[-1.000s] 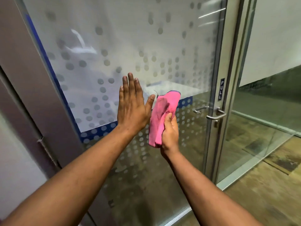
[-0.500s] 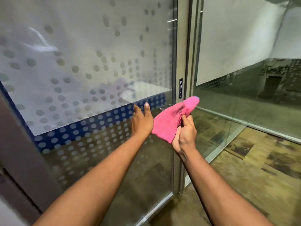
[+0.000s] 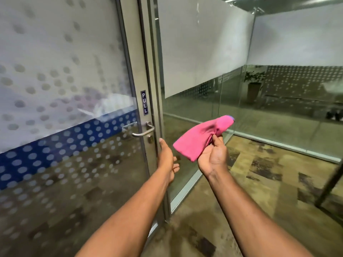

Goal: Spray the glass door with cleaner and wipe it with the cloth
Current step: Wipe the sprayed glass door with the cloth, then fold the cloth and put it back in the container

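The glass door (image 3: 65, 75) fills the left half of the view, frosted with grey dots and a blue band across it. Its metal lever handle (image 3: 142, 131) sits under a small PULL label (image 3: 144, 102). My right hand (image 3: 213, 154) holds a folded pink cloth (image 3: 200, 137) palm up, away from the glass and to the right of the door frame. My left hand (image 3: 167, 156) hangs empty with fingers loose, just below the handle and beside the door's edge, not touching the pane. No spray bottle is in view.
A fixed glass wall (image 3: 204, 71) with a frosted strip runs right of the door frame. A mottled brown floor (image 3: 259, 182) spreads to the right. A potted plant (image 3: 253, 88) shows behind the glass. A dark thin post (image 3: 328, 186) stands at the far right.
My view has swung right, from the door pane to its handle edge. My left hand came off the glass and dropped. My right hand carried the cloth away from the pane, rightward.
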`<state>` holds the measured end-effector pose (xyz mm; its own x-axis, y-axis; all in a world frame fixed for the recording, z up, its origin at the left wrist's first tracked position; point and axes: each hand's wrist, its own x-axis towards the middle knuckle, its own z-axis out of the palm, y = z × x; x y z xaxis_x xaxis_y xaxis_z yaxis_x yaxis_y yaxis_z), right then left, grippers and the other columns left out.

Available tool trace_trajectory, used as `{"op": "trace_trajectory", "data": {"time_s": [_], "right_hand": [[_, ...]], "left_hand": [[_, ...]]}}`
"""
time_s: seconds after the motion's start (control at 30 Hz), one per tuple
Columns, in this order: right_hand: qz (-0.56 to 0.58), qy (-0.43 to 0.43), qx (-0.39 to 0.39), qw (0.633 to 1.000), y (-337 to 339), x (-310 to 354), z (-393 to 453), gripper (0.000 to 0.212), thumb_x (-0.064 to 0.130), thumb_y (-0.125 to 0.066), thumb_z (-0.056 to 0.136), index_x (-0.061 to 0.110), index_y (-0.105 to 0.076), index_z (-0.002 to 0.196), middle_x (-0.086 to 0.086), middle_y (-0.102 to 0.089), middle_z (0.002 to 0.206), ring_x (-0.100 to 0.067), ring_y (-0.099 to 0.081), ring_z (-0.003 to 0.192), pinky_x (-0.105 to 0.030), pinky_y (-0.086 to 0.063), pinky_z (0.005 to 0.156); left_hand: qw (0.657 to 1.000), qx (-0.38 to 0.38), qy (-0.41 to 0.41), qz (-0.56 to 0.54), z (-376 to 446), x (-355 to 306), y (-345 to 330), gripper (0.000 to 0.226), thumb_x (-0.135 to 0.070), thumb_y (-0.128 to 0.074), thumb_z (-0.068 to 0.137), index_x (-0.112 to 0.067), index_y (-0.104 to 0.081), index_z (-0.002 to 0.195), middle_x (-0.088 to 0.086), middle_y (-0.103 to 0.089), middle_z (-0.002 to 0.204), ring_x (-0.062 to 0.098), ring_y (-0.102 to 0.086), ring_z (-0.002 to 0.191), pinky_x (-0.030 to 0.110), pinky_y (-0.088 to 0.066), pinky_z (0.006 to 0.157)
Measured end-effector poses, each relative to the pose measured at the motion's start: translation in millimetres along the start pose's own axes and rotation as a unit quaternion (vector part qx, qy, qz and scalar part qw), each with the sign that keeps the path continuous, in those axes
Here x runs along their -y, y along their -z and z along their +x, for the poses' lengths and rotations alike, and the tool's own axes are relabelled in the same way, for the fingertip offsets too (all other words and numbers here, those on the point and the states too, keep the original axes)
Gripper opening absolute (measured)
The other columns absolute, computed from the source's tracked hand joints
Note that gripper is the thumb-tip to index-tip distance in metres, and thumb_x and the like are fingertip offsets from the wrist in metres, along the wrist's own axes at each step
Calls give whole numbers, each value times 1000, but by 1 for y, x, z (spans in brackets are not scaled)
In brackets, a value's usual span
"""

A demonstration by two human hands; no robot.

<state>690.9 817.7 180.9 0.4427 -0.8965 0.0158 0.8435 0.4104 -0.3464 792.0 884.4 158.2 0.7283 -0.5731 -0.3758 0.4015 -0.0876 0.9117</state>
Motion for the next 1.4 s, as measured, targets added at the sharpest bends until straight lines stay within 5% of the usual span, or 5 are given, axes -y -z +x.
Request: {"op": "trace_trajectory", "data": {"time_s": [0.1,0.3,0.67,0.9,1.4], "right_hand": [[27,10,-17,999,14,27,16,30,8,-35,105,22,-52,85,-4,-63,90,-15,-60,90,-45,-36,115],[50,50,-33,997,37,63,41,30,2,-34,101,18,-56,89,-5,-65,92,-13,-64,86,-34,-46,101],[30,116,-63,991,92,129,107,30,15,-46,76,12,-67,96,-13,-73,94,-28,-69,85,-39,-56,85],[-83,131,-102,983,123,184,130,32,26,-51,95,15,-61,123,-10,-67,110,-25,-62,96,-40,-47,98],[-80,255,-172,948,200,357,161,40,45,-48,95,21,-79,99,-10,-73,113,-27,-70,100,-46,-50,95]], "left_hand": [[996,80,36,-19,1,8,-42,111,-87,-19,86,0,-41,151,6,-49,73,12,-41,39,14,-36,38],[987,129,32,-89,19,12,-107,51,-63,-41,100,-20,-68,98,-5,-78,80,10,-72,64,20,-54,52],[969,225,-69,-75,96,16,-204,33,-4,-51,100,-7,-62,130,14,-74,115,26,-72,95,44,-57,92],[919,390,-20,-46,121,24,-263,50,-7,-55,99,-20,-50,147,0,-78,110,18,-78,89,29,-60,61],[861,503,71,12,99,78,-469,32,-13,-39,108,-19,-63,128,9,-70,127,28,-64,113,53,-44,109]]}}
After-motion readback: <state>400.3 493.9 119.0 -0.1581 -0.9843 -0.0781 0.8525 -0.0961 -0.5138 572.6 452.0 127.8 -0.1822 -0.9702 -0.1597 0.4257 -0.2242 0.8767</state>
